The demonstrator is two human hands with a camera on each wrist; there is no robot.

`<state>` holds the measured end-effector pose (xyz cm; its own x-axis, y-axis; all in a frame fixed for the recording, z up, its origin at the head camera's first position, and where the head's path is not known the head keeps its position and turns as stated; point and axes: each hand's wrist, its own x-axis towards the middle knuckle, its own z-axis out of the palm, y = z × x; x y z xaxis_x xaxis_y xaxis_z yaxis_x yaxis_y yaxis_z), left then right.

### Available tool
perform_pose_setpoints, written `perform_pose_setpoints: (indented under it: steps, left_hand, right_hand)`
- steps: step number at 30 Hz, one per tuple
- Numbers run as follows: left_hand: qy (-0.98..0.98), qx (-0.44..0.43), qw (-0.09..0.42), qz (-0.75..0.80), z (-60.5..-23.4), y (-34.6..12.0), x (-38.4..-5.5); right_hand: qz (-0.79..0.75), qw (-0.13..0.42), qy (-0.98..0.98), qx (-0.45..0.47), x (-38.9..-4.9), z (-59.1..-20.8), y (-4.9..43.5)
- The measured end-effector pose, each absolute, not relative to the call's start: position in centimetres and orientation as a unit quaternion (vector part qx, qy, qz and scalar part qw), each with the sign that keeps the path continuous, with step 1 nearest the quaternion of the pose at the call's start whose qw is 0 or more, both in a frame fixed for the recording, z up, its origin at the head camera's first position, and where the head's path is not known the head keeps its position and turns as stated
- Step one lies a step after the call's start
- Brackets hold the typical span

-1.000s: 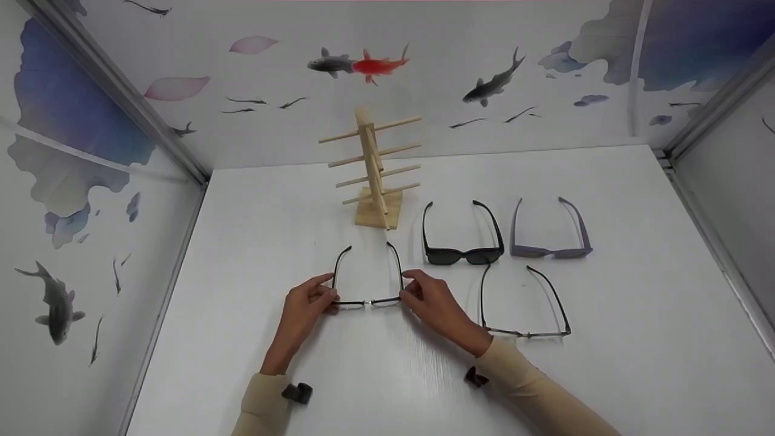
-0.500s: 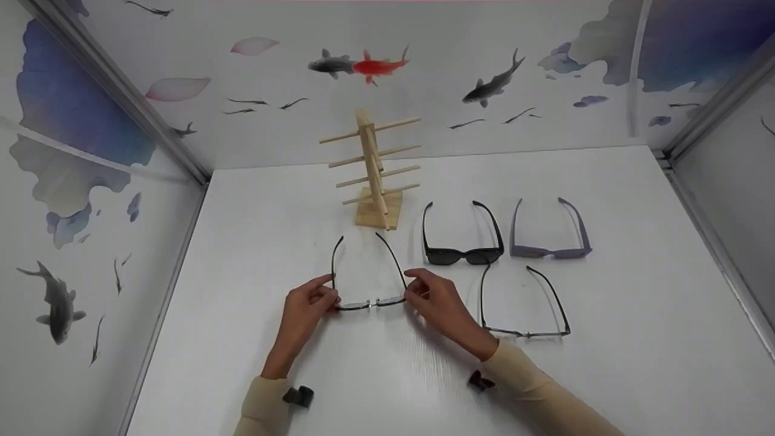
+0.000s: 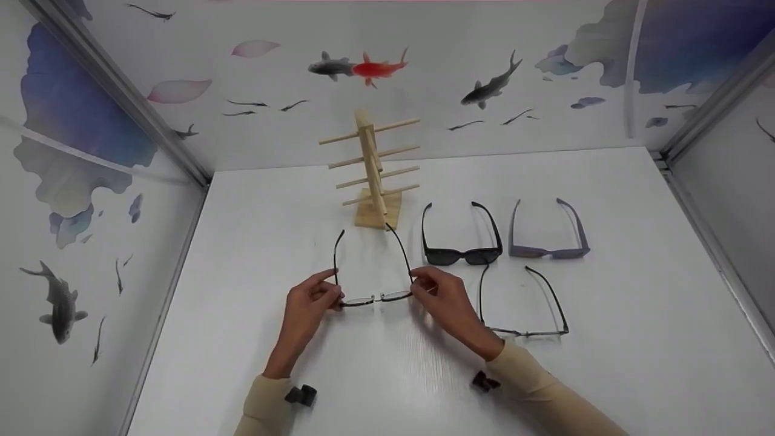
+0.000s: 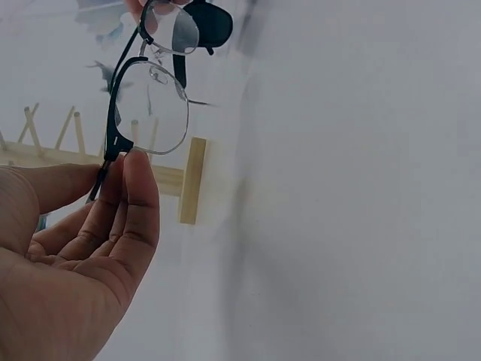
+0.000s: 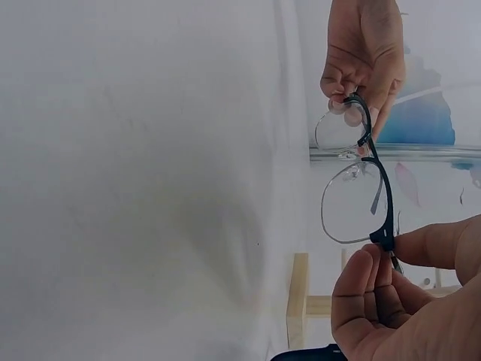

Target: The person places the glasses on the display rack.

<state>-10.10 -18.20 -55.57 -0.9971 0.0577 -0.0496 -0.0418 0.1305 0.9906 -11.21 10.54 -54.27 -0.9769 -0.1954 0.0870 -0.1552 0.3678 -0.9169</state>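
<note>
Between my two hands is a pair of eyeglasses (image 3: 358,302) with a dark upper rim and clear lenses, its temples pointing away from me. My left hand (image 3: 310,304) pinches it at the left hinge; in the left wrist view thumb and fingertips close on the corner of the frame (image 4: 116,113). On the other side my right hand (image 3: 445,303) pinches the right hinge, as the right wrist view shows at the dark rim (image 5: 387,203). Beyond the temple tips stands a wooden rack (image 3: 370,163) with several pegs on each side.
Black sunglasses (image 3: 463,257) and grey-purple glasses (image 3: 548,251) lie to the right on the white table (image 3: 242,242). Thin-rimmed eyeglasses (image 3: 555,297) lie nearer, partly behind my right wrist. Printed panels (image 3: 424,30) enclose the table at the back and sides.
Both hands have shifted slightly to the right with the eyeglasses. The temples have swung and now reach farther toward the rack, the right one overlapping its base in the head view.
</note>
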Motion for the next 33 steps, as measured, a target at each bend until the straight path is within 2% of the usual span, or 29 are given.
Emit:
perform_pose_setpoints:
  steps: [5,15,23,33]
  left_hand:
    - [0.743,0.007,0.026,0.668,-55.0,-17.9,-10.2]
    - [0.753,-0.009,0.021,0.658,-53.6,-16.9,-10.8]
    - [0.755,0.024,0.003,0.656,-52.5,-16.5,-11.1]
    - [0.759,0.035,-0.005,0.650,-51.4,-15.8,-12.3]
  right_hand:
    - [-0.568,0.010,0.818,-0.088,-11.2,-53.9,10.8]
    - [-0.645,0.039,0.762,-0.054,-11.6,-52.9,11.4]
    - [-0.660,0.052,0.749,-0.024,-12.0,-51.3,11.7]
    - [-0.668,0.060,0.741,-0.035,-13.6,-50.1,12.8]
